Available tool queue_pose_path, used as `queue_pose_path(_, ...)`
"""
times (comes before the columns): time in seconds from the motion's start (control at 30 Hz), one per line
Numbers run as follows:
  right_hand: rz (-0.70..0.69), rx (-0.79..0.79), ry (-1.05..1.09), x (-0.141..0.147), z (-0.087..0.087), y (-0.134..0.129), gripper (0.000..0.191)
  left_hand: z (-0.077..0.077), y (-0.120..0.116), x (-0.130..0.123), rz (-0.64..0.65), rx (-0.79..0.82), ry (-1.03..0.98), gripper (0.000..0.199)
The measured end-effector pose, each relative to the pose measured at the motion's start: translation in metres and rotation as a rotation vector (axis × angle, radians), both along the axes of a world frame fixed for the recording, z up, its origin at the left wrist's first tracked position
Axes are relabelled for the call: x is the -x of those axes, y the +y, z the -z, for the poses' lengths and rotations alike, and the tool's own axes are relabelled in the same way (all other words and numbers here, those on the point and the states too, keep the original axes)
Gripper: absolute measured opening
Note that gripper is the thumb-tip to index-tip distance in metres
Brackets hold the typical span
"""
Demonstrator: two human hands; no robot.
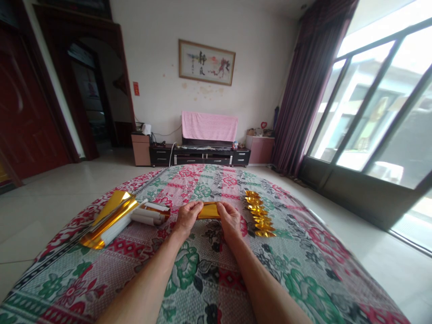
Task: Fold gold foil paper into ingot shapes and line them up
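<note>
From the head camera, both bare hands are out over the middle of the bench [205, 189], which is covered by a red, green and grey flowery cloth. The left hand [185, 219] has its grip pinched, thumb and fingers, on the left end of a small gold sheet [209, 211], and the right hand [231, 219] does the same with its grip on the right end. So the gold sheet sits right between the two, kinda stretched sideways, shiny middle showing and the ends tucked under the fingers. Can't really tell how many layers it has. Just right of the right hand there's a neat row of gold pieces [258, 210] with pointy ends, stacked close from far to near. Over on the left, well apart from those, lies a loose heap of gold foil [118, 211], partly curled, with white undersides showing, and a few rolled white-backed sheets [146, 216] lie just right of it, nearer the left hand. On the far side of the room a pink cloth [209, 126] drapes over something on a low black cabinet [204, 159], a framed picture [206, 62] hangs above, and a dark purple curtain [297, 90] hangs to the right, beside big windows [364, 108].
</note>
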State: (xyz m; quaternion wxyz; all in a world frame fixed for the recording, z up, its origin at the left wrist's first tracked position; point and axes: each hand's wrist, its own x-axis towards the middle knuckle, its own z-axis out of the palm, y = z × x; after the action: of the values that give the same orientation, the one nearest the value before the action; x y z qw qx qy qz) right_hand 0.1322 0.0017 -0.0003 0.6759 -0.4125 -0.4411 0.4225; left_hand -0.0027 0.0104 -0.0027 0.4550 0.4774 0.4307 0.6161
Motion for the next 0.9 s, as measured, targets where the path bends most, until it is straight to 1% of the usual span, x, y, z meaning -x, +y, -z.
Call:
queue_pose_path(0.17,-0.006,-0.005,0.003,-0.001,0.002,0.002,0.032,0.001,0.0,0.0,-0.004,-0.007,0.007,0.036)
queue_pose_path(0.27,-0.008,-0.009,-0.03,-0.001,-0.001,0.001,0.032,0.0,-0.001,0.0,0.001,-0.007,0.009,0.036)
queue_pose_path(0.37,0.024,-0.017,-0.133,-0.003,-0.006,-0.002,0.033,0.0,-0.001,0.0,-0.008,-0.001,0.018,0.035)
queue_pose_path(0.43,0.085,-0.03,-0.267,-0.005,-0.01,-0.004,0.033,0.0,0.0,0.0,-0.038,-0.01,0.065,0.033)
queue_pose_path(0.5,0.174,-0.011,-0.445,-0.008,-0.012,-0.006,0.029,-0.001,-0.001,-0.001,-0.101,-0.039,0.19,0.028)
queue_pose_path(0.57,0.256,0.037,-0.621,-0.01,-0.013,-0.006,0.025,-0.002,-0.003,-0.002,-0.204,-0.086,0.394,0.022)
queue_pose_path(0.63,0.308,0.078,-0.767,-0.01,-0.013,-0.004,0.023,-0.003,-0.004,-0.004,-0.313,-0.129,0.625,0.02)
queue_pose_path(0.7,0.329,0.099,-0.883,-0.01,-0.011,-0.002,0.022,-0.002,-0.005,-0.006,-0.389,-0.15,0.813,0.021)
queue_pose_path(0.77,0.33,0.111,-0.969,-0.009,-0.008,0.0,0.021,-0.001,-0.004,-0.007,-0.42,-0.155,0.941,0.022)
queue_pose_path(0.9,0.344,0.095,-1.071,-0.006,-0.004,0.002,0.02,0.004,-0.002,-0.008,-0.408,-0.173,1.118,0.024)
